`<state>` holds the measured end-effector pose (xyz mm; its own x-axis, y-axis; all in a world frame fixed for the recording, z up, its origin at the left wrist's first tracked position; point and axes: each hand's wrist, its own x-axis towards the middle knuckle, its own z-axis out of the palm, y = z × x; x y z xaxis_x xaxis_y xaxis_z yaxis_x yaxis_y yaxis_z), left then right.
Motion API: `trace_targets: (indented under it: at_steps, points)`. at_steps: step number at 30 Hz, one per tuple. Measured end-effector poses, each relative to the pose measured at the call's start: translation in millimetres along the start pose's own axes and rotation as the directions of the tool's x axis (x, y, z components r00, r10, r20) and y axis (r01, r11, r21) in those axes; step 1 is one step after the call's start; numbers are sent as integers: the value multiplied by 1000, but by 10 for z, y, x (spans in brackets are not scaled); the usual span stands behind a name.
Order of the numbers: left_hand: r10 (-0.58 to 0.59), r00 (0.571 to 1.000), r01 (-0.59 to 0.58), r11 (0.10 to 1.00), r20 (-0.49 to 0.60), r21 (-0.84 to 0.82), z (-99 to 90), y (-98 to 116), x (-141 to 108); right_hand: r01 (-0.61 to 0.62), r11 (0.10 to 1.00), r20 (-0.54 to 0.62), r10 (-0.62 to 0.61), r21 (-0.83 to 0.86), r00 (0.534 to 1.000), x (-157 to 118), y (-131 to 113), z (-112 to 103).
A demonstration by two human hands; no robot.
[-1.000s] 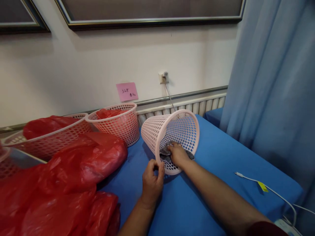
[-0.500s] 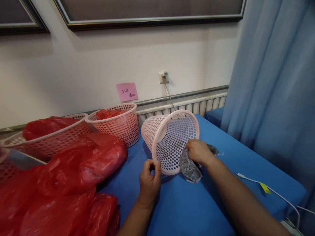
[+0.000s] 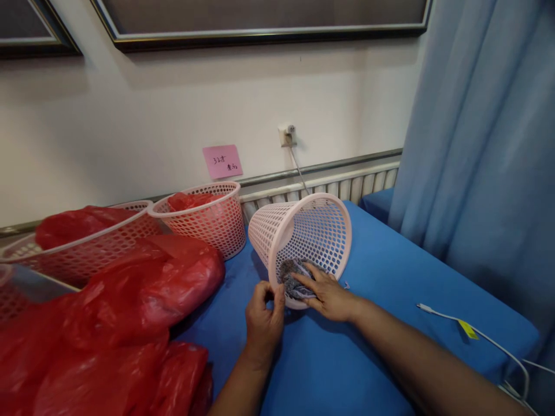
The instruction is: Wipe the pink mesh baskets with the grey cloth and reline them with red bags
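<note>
A pink plastic mesh basket [image 3: 277, 222] lies on its side on the blue-covered table, its mouth facing me and a little to the right. My left hand [image 3: 265, 315] pinches the lower left of its rim between thumb and fingers. Just inside the mouth, a crumpled dark grey cloth [image 3: 291, 277] rests against the lower wall. My right hand [image 3: 327, 293] holds this cloth, fingers spread over it and pressing it to the mesh. Part of the cloth is hidden under the fingers.
Red plastic bags [image 3: 130, 323] are heaped on the left. Behind them stand an upright pink basket [image 3: 217, 225] and a wider one [image 3: 99, 245], both with red plastic inside. A white cable [image 3: 446, 316] lies at the right, near a blue curtain [image 3: 468, 144].
My right hand has carried the grey cloth from the basket's right rim leftward into its mouth, and its fingers have spread over it. My left hand keeps its grip on the rim.
</note>
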<state>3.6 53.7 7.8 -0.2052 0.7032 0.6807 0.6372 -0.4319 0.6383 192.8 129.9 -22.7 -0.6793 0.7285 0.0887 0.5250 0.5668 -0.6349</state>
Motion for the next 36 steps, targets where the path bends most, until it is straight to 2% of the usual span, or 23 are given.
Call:
trace_targets:
  at_steps: [3,5,7,10,12,15,18,20,24,27,32,34,36]
  points:
    - [-1,1000,1,1000,-13,-2,-6,11,-4,111,994,-68,-111,-8,991,71,102,54]
    - [-1,1000,1,1000,-11,-4,-12,4,-5,95,992,-123,-105,-83,987,150,162,15]
    - [-8,1000,8,1000,-14,-5,-21,-14,1,-44,981,-229,0,-189,973,210,238,-100]
    - [-22,999,22,1000,-38,-15,-36,-35,26,-306,922,-426,184,-238,886,223,348,-303]
    - [-28,998,27,999,-55,-26,-43,-31,46,-367,899,-474,223,-237,852,187,358,-353]
    - [-34,997,31,998,-69,-46,-39,-3,63,-317,906,-426,179,-279,887,114,250,-238]
    - [-42,996,37,997,-80,-67,-23,17,55,-190,939,-301,99,-288,948,82,114,-41]
    - [-51,994,44,996,-94,-79,-11,17,40,-130,954,-230,67,-271,971,100,80,41]
    - [-74,990,63,993,-117,-96,6,1,16,-79,973,-237,27,-215,971,180,138,82]
    - [-100,983,84,990,-153,-110,-9,-10,21,29,995,-258,-54,-97,965,196,146,143]
    - [-164,952,138,984,-258,-114,-108,-27,85,235,972,-230,-221,32,948,105,-58,309]
    - [-176,941,152,983,-290,-103,-146,-30,117,229,973,-211,-227,-16,951,88,-113,270]
    - [-182,939,162,983,-291,-90,-169,-30,142,62,989,-233,-92,-133,968,96,-95,141]
